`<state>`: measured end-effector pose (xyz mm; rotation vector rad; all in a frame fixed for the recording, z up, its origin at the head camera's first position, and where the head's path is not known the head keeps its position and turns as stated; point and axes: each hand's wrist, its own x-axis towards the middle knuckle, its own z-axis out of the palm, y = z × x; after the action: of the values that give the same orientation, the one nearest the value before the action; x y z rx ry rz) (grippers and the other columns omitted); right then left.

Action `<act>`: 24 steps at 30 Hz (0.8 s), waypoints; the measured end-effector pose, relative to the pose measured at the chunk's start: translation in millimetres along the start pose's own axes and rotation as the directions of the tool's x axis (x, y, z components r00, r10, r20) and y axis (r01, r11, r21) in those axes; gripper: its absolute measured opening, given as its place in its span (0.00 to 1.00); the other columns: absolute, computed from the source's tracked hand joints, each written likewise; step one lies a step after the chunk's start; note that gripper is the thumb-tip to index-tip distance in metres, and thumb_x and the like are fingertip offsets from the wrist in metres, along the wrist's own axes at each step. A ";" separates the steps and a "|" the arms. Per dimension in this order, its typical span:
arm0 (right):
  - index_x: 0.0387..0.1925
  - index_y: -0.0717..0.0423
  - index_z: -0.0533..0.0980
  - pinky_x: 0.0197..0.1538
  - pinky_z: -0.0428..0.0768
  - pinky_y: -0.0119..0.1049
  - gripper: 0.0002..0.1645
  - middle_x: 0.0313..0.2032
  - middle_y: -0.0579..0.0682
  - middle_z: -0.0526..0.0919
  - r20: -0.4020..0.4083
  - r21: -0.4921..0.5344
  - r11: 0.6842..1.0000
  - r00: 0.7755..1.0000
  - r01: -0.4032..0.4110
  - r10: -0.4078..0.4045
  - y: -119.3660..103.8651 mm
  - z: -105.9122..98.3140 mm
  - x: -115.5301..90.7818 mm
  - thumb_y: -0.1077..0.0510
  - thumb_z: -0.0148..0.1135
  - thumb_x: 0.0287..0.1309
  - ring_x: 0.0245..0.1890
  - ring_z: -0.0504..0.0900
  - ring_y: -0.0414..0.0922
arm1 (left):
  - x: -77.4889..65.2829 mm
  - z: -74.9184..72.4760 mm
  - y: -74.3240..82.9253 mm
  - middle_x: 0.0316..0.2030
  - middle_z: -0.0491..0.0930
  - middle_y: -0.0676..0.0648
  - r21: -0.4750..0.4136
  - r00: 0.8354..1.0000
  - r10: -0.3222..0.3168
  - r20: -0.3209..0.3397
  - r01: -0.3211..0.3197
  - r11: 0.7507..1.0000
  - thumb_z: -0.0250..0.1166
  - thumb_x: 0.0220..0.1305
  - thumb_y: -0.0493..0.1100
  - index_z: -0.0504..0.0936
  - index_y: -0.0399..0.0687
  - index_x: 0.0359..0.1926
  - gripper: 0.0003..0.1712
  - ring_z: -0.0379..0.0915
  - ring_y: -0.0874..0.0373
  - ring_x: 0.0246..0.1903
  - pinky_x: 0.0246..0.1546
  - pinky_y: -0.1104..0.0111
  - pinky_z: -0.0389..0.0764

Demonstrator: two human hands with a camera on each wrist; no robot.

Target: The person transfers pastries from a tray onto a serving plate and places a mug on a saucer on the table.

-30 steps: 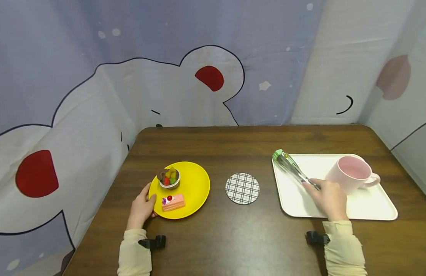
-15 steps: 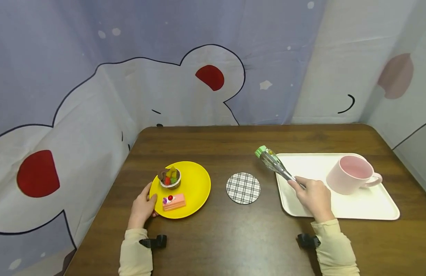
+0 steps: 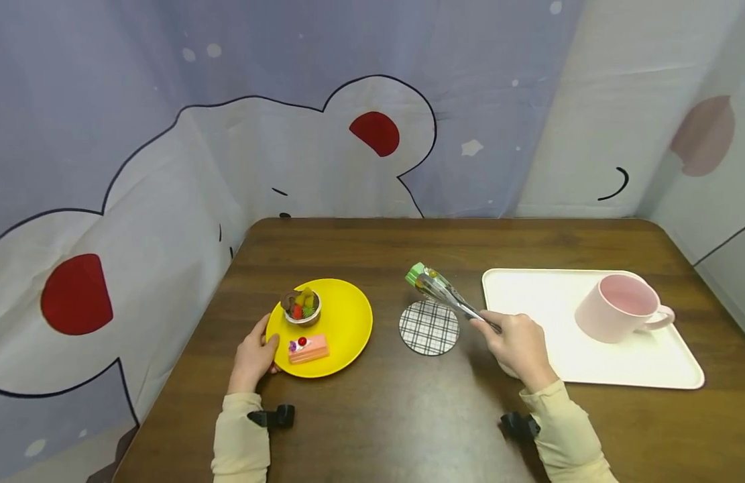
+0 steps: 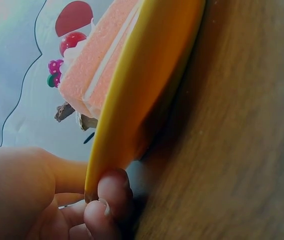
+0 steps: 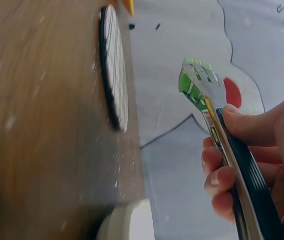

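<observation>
My left hand (image 3: 254, 353) grips the left rim of a yellow plate (image 3: 346, 322), thumb on top and fingers curled beneath. On that plate sit a pink slice of cake (image 3: 309, 349) with a red cherry and a small dessert cup (image 3: 302, 310) topped with fruit and chocolate. My right hand (image 3: 520, 345) holds a pair of metal tongs (image 3: 453, 298), its thumb and fingers wrapped on the dark handles (image 5: 249, 180). A small green piece (image 5: 189, 89) is pinched between the slotted tips. In the head view the tips overlap the far edge of a round checked coaster (image 3: 429, 334).
A white tray (image 3: 529, 288) lies on the right of the brown wooden table (image 3: 384, 429). It bears a pink mug (image 3: 613, 314) with its handle to the right. A patterned curtain (image 3: 239, 154) hangs behind the table.
My right hand has carried the tongs and the green piece left, off the tray, to above the coaster. My left hand keeps its grip on the plate.
</observation>
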<state>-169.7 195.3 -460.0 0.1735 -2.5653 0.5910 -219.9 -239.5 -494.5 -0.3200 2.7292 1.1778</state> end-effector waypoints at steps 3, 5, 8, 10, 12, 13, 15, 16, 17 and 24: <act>0.33 0.59 0.87 0.23 0.76 0.50 0.13 0.24 0.58 0.87 -0.012 0.005 0.998 0.998 0.057 -0.057 -5.9 2.4 3.8 0.53 0.72 0.49 0.23 0.84 0.57 | 0.5 1.1 -0.9 0.42 0.79 0.32 -0.012 1.000 0.004 -0.002 -0.004 1.000 0.49 0.72 0.44 0.52 0.44 0.75 0.34 0.68 0.61 0.12 0.19 0.70 0.75; 0.33 0.59 0.87 0.22 0.76 0.49 0.13 0.23 0.58 0.87 -0.018 0.002 0.996 0.996 0.089 -0.089 -9.3 4.6 6.2 0.53 0.72 0.48 0.22 0.84 0.57 | 0.8 1.5 -1.3 0.43 0.78 0.31 -0.020 1.000 0.005 -0.001 -0.005 1.000 0.49 0.73 0.44 0.52 0.44 0.75 0.34 0.68 0.61 0.12 0.19 0.71 0.75; 0.34 0.58 0.87 0.22 0.77 0.49 0.14 0.21 0.57 0.86 -0.007 -0.005 0.993 0.993 0.117 -0.117 -14.3 9.0 8.3 0.52 0.72 0.48 0.22 0.84 0.57 | 0.6 1.3 -1.4 0.42 0.78 0.32 -0.024 1.000 0.001 -0.003 -0.001 1.000 0.48 0.73 0.44 0.51 0.44 0.75 0.34 0.68 0.61 0.12 0.19 0.71 0.75; 0.34 0.57 0.87 0.22 0.77 0.49 0.14 0.20 0.57 0.86 0.006 -0.005 0.991 0.991 0.132 -0.132 -17.4 12.2 9.2 0.52 0.72 0.49 0.22 0.84 0.58 | 0.1 1.1 -1.6 0.42 0.78 0.32 -0.027 1.000 -0.005 -0.004 0.005 1.000 0.49 0.73 0.44 0.51 0.44 0.75 0.34 0.68 0.60 0.12 0.18 0.71 0.75; 0.35 0.57 0.87 0.23 0.78 0.49 0.14 0.21 0.57 0.86 0.018 -0.001 0.989 0.989 0.149 -0.149 -20.8 15.3 10.1 0.51 0.72 0.49 0.23 0.85 0.58 | -0.2 1.3 -1.8 0.42 0.78 0.32 -0.030 1.000 -0.011 -0.004 0.011 0.999 0.49 0.73 0.44 0.51 0.45 0.75 0.34 0.68 0.60 0.12 0.19 0.71 0.75; 0.35 0.56 0.87 0.23 0.78 0.49 0.14 0.21 0.57 0.86 0.024 0.001 0.987 0.987 0.159 -0.159 -22.6 16.9 10.3 0.51 0.72 0.49 0.23 0.85 0.57 | -0.5 1.2 -1.6 0.42 0.78 0.32 -0.031 1.000 -0.012 -0.005 0.012 0.999 0.49 0.73 0.44 0.51 0.45 0.75 0.34 0.68 0.60 0.12 0.19 0.71 0.75; 0.34 0.55 0.87 0.23 0.77 0.48 0.14 0.21 0.57 0.86 0.033 0.001 0.984 0.983 0.181 -0.181 -26.3 20.3 10.5 0.50 0.72 0.49 0.23 0.85 0.56 | -0.6 1.2 -1.4 0.42 0.78 0.32 -0.029 1.000 -0.014 -0.005 0.014 0.999 0.49 0.73 0.45 0.51 0.45 0.75 0.34 0.68 0.60 0.12 0.19 0.71 0.75; 0.34 0.54 0.88 0.22 0.77 0.48 0.13 0.21 0.57 0.86 0.040 -0.001 0.981 0.981 0.192 -0.192 -28.4 22.0 10.4 0.50 0.72 0.49 0.22 0.85 0.56 | -0.4 1.1 -1.3 0.42 0.78 0.32 -0.027 1.000 -0.013 -0.005 0.013 1.000 0.49 0.73 0.45 0.51 0.45 0.75 0.34 0.68 0.60 0.12 0.19 0.71 0.75; 0.33 0.53 0.88 0.22 0.77 0.47 0.13 0.20 0.56 0.86 0.048 -0.002 0.979 0.978 0.205 -0.204 -30.6 23.6 10.4 0.50 0.72 0.49 0.21 0.85 0.54 | -0.2 0.9 -1.2 0.42 0.78 0.32 -0.026 1.000 -0.011 -0.005 0.011 1.000 0.49 0.73 0.45 0.52 0.45 0.75 0.34 0.68 0.60 0.12 0.19 0.71 0.75; 0.30 0.49 0.86 0.21 0.76 0.43 0.10 0.19 0.51 0.85 0.073 0.001 0.952 0.950 0.305 -0.304 -48.5 34.7 10.2 0.49 0.71 0.50 0.19 0.84 0.50 | 0.5 1.3 -0.9 0.38 0.78 0.34 -0.019 1.000 -0.009 0.000 0.009 1.000 0.49 0.73 0.45 0.52 0.45 0.75 0.34 0.68 0.60 0.12 0.19 0.70 0.75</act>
<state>-182.7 136.4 -463.8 0.5862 -2.5382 0.4601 -220.1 -239.3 -496.1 -0.3347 2.7153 1.2018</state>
